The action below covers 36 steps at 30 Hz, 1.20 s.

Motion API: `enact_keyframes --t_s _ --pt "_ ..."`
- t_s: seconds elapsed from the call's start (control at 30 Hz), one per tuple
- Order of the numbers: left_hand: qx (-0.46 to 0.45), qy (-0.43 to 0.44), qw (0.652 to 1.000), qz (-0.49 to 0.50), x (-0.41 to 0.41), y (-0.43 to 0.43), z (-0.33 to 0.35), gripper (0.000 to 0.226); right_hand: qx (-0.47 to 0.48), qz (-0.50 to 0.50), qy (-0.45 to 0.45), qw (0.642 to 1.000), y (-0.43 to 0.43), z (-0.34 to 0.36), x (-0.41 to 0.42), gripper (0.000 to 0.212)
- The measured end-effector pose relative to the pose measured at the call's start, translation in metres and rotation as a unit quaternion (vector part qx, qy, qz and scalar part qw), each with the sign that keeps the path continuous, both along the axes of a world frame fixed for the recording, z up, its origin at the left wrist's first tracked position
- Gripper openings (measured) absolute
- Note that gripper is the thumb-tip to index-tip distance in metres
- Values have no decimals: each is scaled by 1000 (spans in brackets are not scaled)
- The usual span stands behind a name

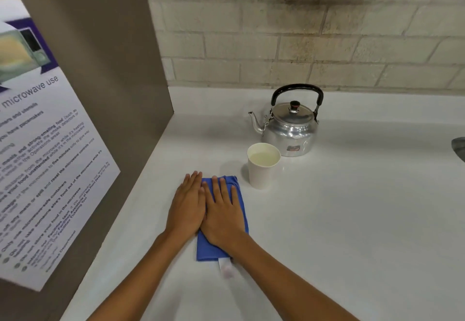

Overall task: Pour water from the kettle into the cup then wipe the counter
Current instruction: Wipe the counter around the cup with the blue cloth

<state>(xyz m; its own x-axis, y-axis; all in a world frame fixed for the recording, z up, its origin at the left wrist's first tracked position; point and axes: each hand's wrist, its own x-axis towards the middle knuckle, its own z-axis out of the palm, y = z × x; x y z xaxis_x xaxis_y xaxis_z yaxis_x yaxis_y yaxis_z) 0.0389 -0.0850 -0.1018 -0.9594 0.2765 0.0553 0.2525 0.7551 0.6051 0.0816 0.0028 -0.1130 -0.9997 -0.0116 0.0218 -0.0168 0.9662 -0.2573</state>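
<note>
- Counter (352, 220): a white worktop, seen from my head view, bounded by a tiled wall behind and a brown side panel (100, 69) carrying a microwave notice (45, 144) on my left.
- Kettle (290, 125): metal, upright near the back wall, lid on, black handle raised, spout pointing left.
- Cup (263, 166): white paper, upright just in front of the kettle and seemingly touching it; liquid shows inside, so I judge the pour finished and wiping to be the step in hand.
- Cloth (221, 245): blue, folded into a long strip, flat on the counter just left of the cup, a white tag protruding at its near end.
- Left hand (187, 207): flat, fingers extended, grasping nothing; it rests partly on the cloth's left edge, partly on bare counter.
- Right hand (222, 212): likewise splayed flat, pressing the cloth down rather than gripping it; it overlaps the left hand slightly.
- Risk 1: the cloth's far corner lies near the cup; a stroke forward or rightward could knock the light cup and spill it.
- Risk 2: flat palms give no hold, so the cloth may bunch or slip.
</note>
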Motion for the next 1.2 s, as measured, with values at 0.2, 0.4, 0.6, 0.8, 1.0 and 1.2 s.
enact_keyframes --t_s 0.2,0.4,0.6,0.8,1.0,1.2 --pt "63 -20 997 -30 31 15 -3 49 -170 7 98 981 22 3 6 46" --pt "-145 31 989 -25 38 40 -18 62 -231 -126 219 939 85 10 36 34" --pt "-226 59 972 -28 36 41 -27 73 -122 -186 194 955 143 8 26 31" --pt "-224 64 971 -47 8 36 -25 95 -7 -177 41 983 170 -6 6 54" --pt "-222 60 972 -53 -51 43 -29 59 21 -164 -10 986 173 -17 2 55" --pt "-226 66 970 -60 -104 59 -27 57 19 -170 -11 985 172 -21 1 56"
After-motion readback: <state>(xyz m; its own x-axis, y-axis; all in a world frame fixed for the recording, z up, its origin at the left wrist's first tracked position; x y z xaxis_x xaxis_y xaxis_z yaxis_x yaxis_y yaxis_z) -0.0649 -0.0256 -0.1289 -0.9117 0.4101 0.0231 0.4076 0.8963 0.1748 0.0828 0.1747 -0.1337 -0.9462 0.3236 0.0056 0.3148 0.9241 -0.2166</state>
